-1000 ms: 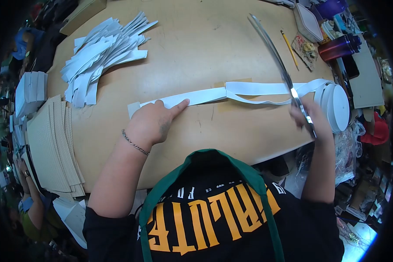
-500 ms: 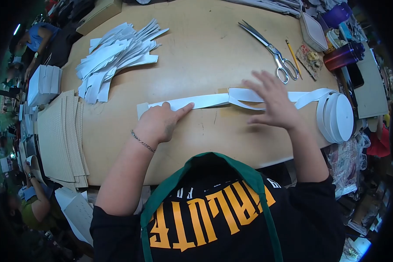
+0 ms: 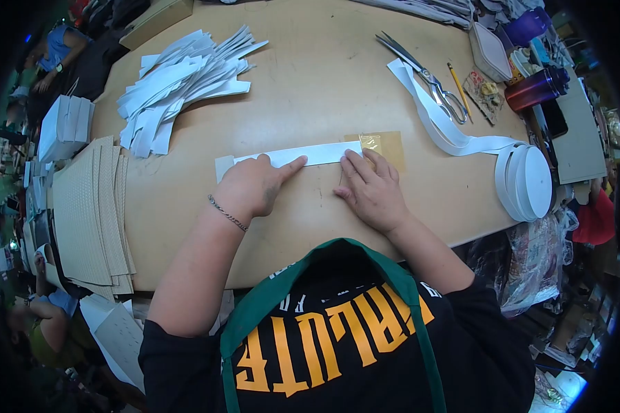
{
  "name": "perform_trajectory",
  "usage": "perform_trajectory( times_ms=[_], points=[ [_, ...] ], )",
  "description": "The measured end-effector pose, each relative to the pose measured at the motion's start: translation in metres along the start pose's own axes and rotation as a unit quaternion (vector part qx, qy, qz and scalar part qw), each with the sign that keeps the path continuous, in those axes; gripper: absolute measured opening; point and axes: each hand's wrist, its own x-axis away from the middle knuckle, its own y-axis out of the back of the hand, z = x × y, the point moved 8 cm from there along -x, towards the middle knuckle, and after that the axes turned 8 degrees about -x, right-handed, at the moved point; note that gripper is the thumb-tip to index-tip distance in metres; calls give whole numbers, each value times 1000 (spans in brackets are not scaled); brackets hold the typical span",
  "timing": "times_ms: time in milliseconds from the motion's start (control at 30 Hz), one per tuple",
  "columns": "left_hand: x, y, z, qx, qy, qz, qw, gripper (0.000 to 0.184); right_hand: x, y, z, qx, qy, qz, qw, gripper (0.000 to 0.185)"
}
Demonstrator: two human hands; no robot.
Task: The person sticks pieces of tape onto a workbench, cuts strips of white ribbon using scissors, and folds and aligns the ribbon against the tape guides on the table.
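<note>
A short white strip (image 3: 317, 153) lies flat across the middle of the table. My left hand (image 3: 253, 182) rests on its left part, one finger stretched along it and pressing down; the other fingers are partly hidden. At the strip's right end my right hand (image 3: 373, 187) lies with fingers apart, fingertips touching the strip beside a brown tape patch (image 3: 391, 146). Neither hand grips anything. A roll of white band (image 3: 534, 182) sits at the right table edge, its loose end (image 3: 420, 103) curling up beside the scissors (image 3: 427, 79).
At the upper left lies a pile of cut white strips (image 3: 179, 89). Patterned beige sheets (image 3: 89, 213) are stacked at the left edge. A yellow pencil (image 3: 459, 89), a purple tumbler (image 3: 537, 88) and a pale case (image 3: 490, 51) stand or lie at the upper right. Other people sit at far left.
My right hand has moved left and down onto the strip's end. The roll's loose band has swung away to the upper right, toward the scissors. My left hand has stayed in place.
</note>
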Motion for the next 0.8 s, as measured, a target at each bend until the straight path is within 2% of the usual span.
perform_trajectory(
  times_ms=[133,233,333,433,567,667,800],
  points=[
    [0,2,-1,-11,-4,5,1000,85,8,-2,-2,4,-25,11,1000,49],
    [0,3,-2,-13,-6,1,1000,85,7,0,-5,-11,-31,-2,999,43],
    [0,1,-2,-11,-16,-14,1000,84,-7,7,-17,-76,-49,-35,995,38],
    [-1,0,-1,6,-25,-37,999,82,-37,10,-26,-111,-66,-19,991,35],
    [0,-3,1,25,-28,-74,997,80,-54,-1,-27,-94,-95,118,984,33],
    [2,-1,0,37,-19,-51,998,79,-60,-8,-33,-88,-134,192,968,31],
    [2,-2,-1,25,-17,-47,998,76,-69,-7,-32,-107,-165,231,953,23]
  ],
)
